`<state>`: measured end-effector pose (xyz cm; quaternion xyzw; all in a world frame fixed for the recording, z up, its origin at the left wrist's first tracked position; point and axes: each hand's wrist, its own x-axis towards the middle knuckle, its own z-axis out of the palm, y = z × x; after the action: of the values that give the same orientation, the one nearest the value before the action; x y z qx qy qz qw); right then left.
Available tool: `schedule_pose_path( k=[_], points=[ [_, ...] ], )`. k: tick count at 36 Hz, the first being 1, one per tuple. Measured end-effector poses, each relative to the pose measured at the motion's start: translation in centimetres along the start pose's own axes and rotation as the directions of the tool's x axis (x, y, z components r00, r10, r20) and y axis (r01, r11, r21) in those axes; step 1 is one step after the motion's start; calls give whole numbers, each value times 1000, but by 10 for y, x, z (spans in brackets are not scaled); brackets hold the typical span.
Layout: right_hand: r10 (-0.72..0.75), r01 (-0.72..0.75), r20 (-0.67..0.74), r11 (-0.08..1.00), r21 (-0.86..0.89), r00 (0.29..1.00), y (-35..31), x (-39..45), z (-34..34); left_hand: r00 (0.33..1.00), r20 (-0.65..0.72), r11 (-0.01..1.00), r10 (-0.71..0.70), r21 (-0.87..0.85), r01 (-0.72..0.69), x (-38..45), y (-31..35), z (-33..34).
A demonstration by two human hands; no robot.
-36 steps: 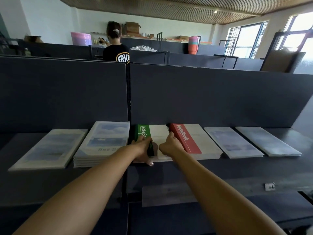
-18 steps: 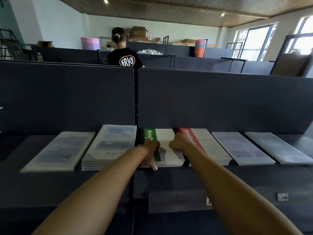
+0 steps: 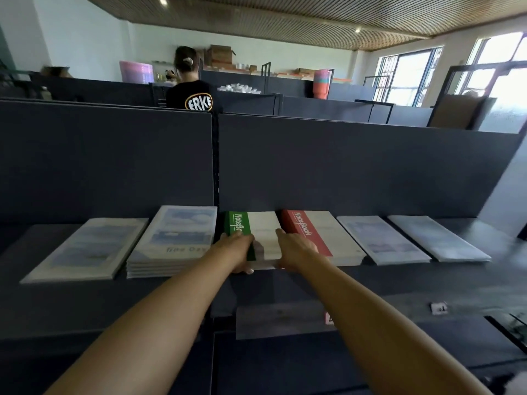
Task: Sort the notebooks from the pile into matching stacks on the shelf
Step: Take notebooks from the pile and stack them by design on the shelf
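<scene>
Head view showed the green-spined notebook stack [image 3: 256, 238] lying flat on the dark shelf [image 3: 456, 277], its far edge close to the grey partition [image 3: 356, 166] behind. The left hand [image 3: 235, 250] gripped the stack's near left corner, fingers curled over the green spine on top and the thumb tucked under the front edge. The right hand [image 3: 296, 249] held the near right side of the same stack, its fingers [image 3: 281, 233] lying along the white cover and its thumb wrapped at the front edge; how tightly they curled could not be told.

Just beside it on the right lay the red-spined notebook stack [image 3: 322, 238], partly covered by the right hand. Further right were two thin pale notebooks, one [image 3: 382, 239] near the red stack and the other [image 3: 436, 238] beyond it, each lying at an angle. To the left of the green stack sat a thicker stack of blue-and-white notebooks [image 3: 176, 240], and left of that a single blue-and-white notebook [image 3: 88, 249].

A small white tag [image 3: 438, 307] lay on a lower surface to the right. Beyond the partition a person in a black shirt [image 3: 191, 95] stood facing away, with cardboard boxes [image 3: 221, 55] against the back wall.
</scene>
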<state>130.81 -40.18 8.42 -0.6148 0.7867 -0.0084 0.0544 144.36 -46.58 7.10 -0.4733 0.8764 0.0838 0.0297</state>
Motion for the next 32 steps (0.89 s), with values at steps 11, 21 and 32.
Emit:
schedule_pose_path(
  k=[11,21,32],
  points=[
    [-20,29,-115,997,75,993,-1,-11,0,979,-205,1000,15,16,-12,-25,-12,-8],
    [-3,20,-207,997,77,978,2,-31,0,937,-339,996,-83,-16,83,-52,-20,-4],
    [-83,94,-223,995,41,971,-8,-33,-7,900,-397,983,-179,-28,184,-85,-28,-5]
  ],
)
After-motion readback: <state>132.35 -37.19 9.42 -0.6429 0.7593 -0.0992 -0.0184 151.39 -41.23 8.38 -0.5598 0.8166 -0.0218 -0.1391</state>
